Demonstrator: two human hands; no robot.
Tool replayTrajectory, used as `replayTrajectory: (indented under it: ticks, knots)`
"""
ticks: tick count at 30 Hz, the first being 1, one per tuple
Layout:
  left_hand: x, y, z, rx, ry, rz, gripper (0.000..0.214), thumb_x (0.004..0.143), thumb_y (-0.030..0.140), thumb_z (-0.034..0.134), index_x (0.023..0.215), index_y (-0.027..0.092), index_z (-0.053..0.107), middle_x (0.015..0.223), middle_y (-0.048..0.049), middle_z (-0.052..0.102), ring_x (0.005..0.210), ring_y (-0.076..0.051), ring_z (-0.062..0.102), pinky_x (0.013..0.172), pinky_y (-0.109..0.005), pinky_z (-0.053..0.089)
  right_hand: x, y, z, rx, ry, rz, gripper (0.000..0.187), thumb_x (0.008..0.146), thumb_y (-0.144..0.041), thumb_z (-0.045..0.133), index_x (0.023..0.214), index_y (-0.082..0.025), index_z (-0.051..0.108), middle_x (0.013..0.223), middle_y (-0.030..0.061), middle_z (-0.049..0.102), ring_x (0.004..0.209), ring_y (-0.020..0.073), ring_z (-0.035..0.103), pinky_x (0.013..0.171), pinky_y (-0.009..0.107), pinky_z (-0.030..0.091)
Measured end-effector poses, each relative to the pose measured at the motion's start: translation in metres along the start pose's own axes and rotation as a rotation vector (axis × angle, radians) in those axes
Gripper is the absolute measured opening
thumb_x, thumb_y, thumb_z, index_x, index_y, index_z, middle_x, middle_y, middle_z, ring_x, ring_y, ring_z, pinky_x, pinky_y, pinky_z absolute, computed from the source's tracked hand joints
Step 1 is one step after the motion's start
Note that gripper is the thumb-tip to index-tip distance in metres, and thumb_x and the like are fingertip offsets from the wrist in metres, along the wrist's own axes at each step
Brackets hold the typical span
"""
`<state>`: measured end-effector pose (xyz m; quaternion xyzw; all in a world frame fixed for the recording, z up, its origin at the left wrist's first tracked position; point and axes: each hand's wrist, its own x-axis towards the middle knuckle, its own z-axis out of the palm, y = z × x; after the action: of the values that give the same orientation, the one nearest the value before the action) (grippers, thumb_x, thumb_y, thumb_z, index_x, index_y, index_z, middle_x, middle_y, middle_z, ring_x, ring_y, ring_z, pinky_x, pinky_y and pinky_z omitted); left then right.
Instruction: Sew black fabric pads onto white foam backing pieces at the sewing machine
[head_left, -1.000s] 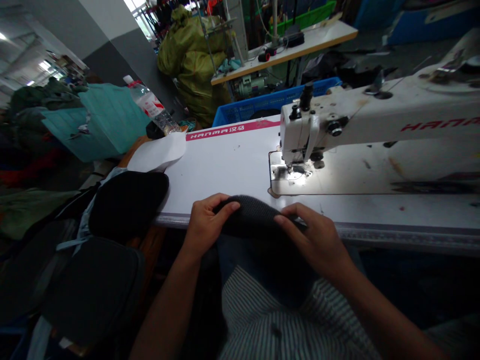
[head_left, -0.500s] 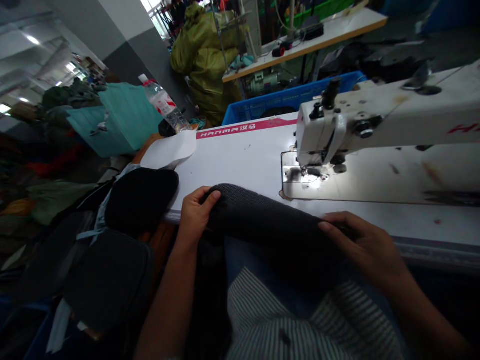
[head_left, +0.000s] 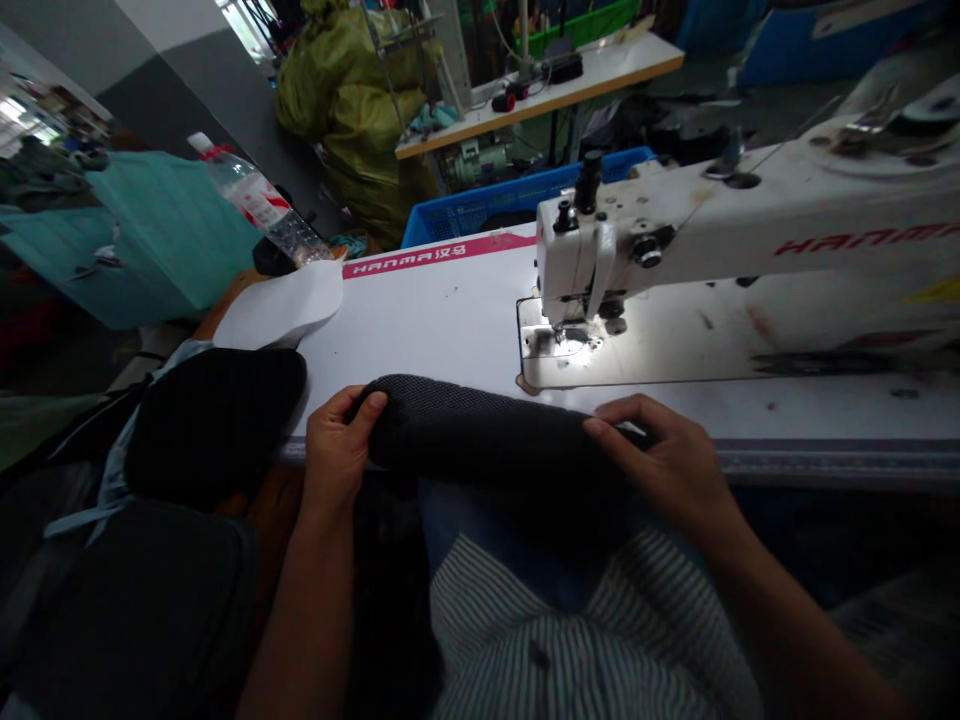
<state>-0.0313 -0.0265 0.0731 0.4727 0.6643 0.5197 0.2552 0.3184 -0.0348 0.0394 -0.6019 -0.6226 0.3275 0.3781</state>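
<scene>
A long roll of dark mesh fabric [head_left: 472, 432] lies across the front edge of the white sewing table [head_left: 420, 330]. My left hand [head_left: 337, 450] grips its left end, fingers curled over the top. My right hand [head_left: 660, 450] pinches its right end near the table edge. The lower side of the fabric drops toward my lap and is hidden in shadow. The presser foot and needle of the white HANMA sewing machine [head_left: 592, 250] stand beyond and right of the fabric, apart from both hands.
A black padded piece [head_left: 214, 425] and a dark panel [head_left: 127, 620] lie left of my left hand. A white sheet [head_left: 281, 305] rests on the table's left corner. Behind stand a plastic bottle [head_left: 259, 200], a blue crate [head_left: 480, 212], teal fabric [head_left: 165, 235] and olive sacks [head_left: 352, 110].
My hands are farther apart than a second ago, and the mesh fabric now stretches longer and straighter along the table edge. The view has also shifted slightly.
</scene>
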Motion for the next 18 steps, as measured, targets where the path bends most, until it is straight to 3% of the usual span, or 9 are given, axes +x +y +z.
replayTrajectory:
  ticks: [8,12,15,18]
  knots:
    - [-0.005,0.003,-0.001,0.082,0.038,0.013,0.03,0.078,0.046,0.08,0.084,0.017,0.076,0.075,-0.0002,0.073,0.069,-0.016,0.066,0.063,-0.023,0.053,-0.001,0.001,0.003,-0.021,0.001,-0.01,0.024,0.089,-0.048,0.07,0.083,-0.025,0.067,0.084,0.0025,0.074,0.08,0.0216,0.071,0.078,0.035,0.055]
    - [-0.005,0.023,-0.012,0.209,0.039,0.101,0.025,0.084,0.044,0.078,0.087,0.019,0.078,0.077,0.0005,0.074,0.072,-0.017,0.067,0.066,-0.024,0.053,-0.007,0.009,0.014,0.031,0.023,-0.001,0.027,0.085,-0.05,0.073,0.09,-0.025,0.065,0.087,0.0037,0.073,0.082,0.0226,0.072,0.076,0.035,0.057]
    - [0.01,0.05,-0.01,0.341,-0.005,0.227,0.021,0.089,0.042,0.075,0.092,0.022,0.08,0.082,0.001,0.076,0.074,-0.018,0.069,0.07,-0.025,0.052,-0.019,0.012,0.029,0.082,-0.09,0.013,0.026,0.089,-0.048,0.069,0.1,-0.025,0.064,0.088,0.0037,0.074,0.081,0.0217,0.073,0.073,0.033,0.059]
    - [0.044,0.065,0.021,0.507,-0.189,0.402,0.02,0.093,0.04,0.071,0.096,0.024,0.081,0.09,-0.0007,0.078,0.082,-0.02,0.07,0.08,-0.029,0.052,-0.037,0.01,0.044,0.156,-0.263,0.034,0.029,0.094,-0.043,0.062,0.116,-0.024,0.062,0.083,0.0025,0.074,0.071,0.0194,0.072,0.066,0.031,0.059]
